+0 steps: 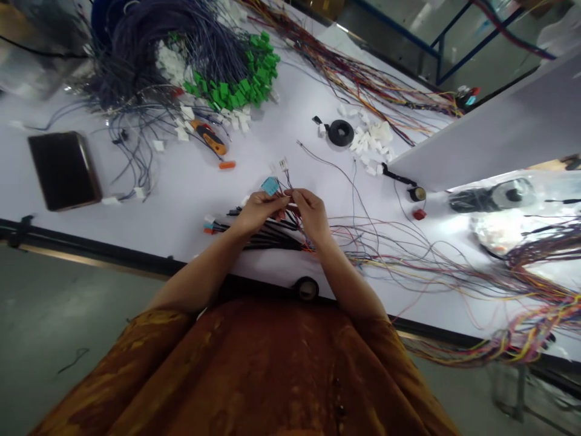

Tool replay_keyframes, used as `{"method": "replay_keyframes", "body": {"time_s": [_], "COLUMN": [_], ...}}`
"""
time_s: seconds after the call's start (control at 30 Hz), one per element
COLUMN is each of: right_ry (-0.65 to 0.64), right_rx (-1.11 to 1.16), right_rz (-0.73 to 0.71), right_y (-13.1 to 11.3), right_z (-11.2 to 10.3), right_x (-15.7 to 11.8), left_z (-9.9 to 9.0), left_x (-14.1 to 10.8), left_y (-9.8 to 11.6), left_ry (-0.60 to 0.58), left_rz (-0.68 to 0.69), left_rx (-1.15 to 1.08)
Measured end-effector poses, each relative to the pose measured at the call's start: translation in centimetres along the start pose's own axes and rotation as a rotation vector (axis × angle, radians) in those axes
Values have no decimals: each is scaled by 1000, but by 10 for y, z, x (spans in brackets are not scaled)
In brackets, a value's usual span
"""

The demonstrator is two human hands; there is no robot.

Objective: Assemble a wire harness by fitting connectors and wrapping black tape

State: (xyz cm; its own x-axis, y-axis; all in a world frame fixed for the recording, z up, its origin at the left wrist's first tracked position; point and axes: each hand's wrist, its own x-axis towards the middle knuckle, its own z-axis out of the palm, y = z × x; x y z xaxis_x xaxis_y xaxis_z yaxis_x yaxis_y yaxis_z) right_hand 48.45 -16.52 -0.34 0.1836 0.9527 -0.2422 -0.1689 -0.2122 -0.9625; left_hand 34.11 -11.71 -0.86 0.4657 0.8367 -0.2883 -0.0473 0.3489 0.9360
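Near the middle of the bench, my left hand [256,212] is closed around a light-blue connector [270,186] and its wires. Close beside it, my right hand [311,213] pinches thin wires, its fingertips almost meeting those of the left. A small white connector [284,164] on grey wires sticks up just beyond my fingers. Below both hands lies a bundle of black-sleeved wires [272,236], with a white, blue and orange connector end [209,224] at its left. My fingers hide where the thin wires enter the blue connector.
A phone-like dark device [65,171] lies at left. Green connectors [236,85] on grey wires, an orange-black cutter [209,137], black tape [340,132] and white connectors [372,142] sit farther back. Another tape roll [307,289] is at the front edge. Loose wires [431,260] spread right, below a white panel [499,121].
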Motion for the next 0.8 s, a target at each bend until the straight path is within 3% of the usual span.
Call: {"method": "replay_keyframes", "body": {"time_s": [0.2,0.67,0.8], "right_ry": [60,81,41], "right_rx": [-52,-323,-284], "right_rz": [-121,-288,-185], "right_y": [17,3,-2], "right_z": [7,18,15], "right_x": [-5,-21,-12], "left_z": [6,11,9], "left_x": [-4,-4,-6], "left_y": [4,1,5], "left_ry": [23,58,10], "left_rz": [25,65,95], "left_rx": [6,-22,11]}}
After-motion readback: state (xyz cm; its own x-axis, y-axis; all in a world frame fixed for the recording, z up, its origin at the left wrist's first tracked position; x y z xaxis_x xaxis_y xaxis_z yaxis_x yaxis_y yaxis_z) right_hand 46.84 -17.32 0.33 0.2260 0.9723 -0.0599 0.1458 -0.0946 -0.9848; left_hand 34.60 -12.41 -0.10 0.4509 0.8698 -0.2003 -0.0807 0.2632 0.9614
